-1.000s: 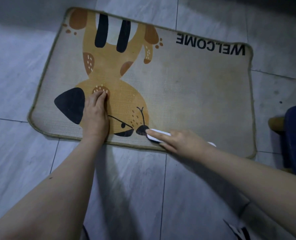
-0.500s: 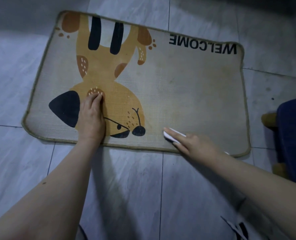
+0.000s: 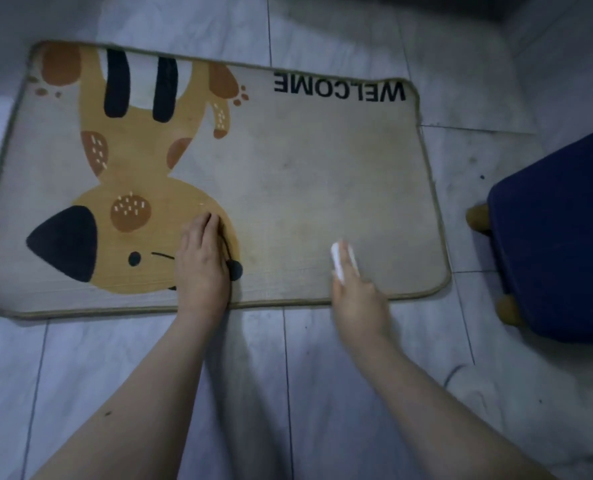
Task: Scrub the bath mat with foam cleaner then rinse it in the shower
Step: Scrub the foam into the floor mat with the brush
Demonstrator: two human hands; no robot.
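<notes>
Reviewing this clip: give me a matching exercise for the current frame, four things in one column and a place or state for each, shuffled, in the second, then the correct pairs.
Things
1. left hand
2. right hand
3. WELCOME lettering
4. blue stool

Places or states
A. on the tiled floor, off the right edge of the bath mat
B. pressed flat on the printed animal's face
C. holding a white brush at the mat's near edge
D. along the mat's far edge, upside down to the camera

Pairs: 1-B, 2-C, 3-D, 4-A
</notes>
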